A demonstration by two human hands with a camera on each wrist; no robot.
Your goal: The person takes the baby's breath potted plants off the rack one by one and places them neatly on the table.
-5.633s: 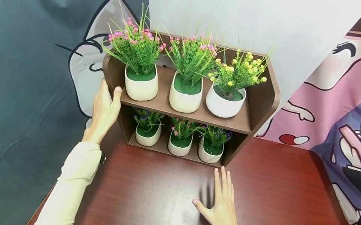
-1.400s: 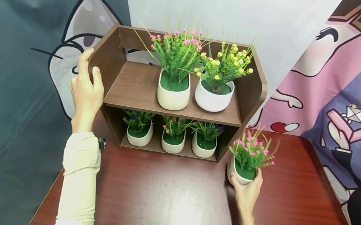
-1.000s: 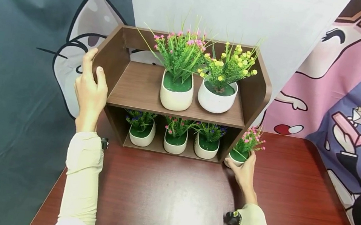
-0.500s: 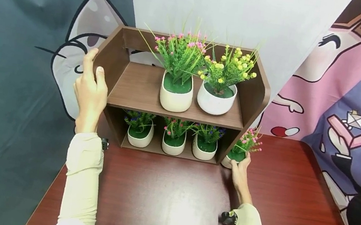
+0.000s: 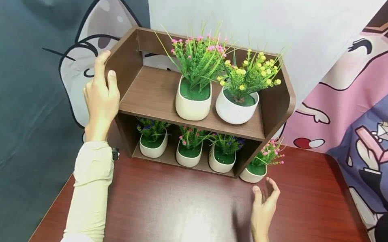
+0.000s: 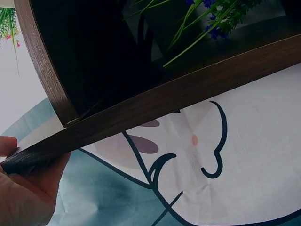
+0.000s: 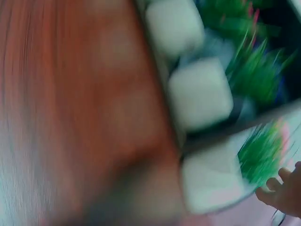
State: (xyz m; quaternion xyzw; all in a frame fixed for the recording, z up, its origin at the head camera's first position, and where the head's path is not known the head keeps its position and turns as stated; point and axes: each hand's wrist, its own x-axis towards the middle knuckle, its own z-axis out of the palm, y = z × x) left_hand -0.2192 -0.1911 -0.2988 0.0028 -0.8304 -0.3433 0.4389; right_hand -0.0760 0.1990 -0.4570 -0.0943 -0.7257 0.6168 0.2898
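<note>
My left hand (image 5: 102, 98) grips the left side panel of a brown two-tier shelf (image 5: 151, 91); in the left wrist view the thumb and fingers lie on either side of the panel's edge (image 6: 35, 148). A cream pot with pink flowers (image 5: 254, 174) stands on the table against the outside of the shelf's right side. Just in front of it is my right hand (image 5: 263, 212), thumb and fingers apart, holding nothing. The right wrist view is blurred and shows the fingers (image 7: 277, 186) beside that potted plant (image 7: 211, 179).
On the upper tier stand a pink-flowered pot (image 5: 192, 106) and a white pot with yellow flowers (image 5: 235, 111). Three small potted plants, one of them with red flowers (image 5: 187, 159), fill the lower tier. The red-brown table (image 5: 175, 208) extends in front, with printed cloth (image 5: 325, 126) behind.
The pink-flowered pot from the upper tier's left end was carried to the table at the shelf's right side. My right hand has let it go and drawn back; my left hand stays on the shelf.
</note>
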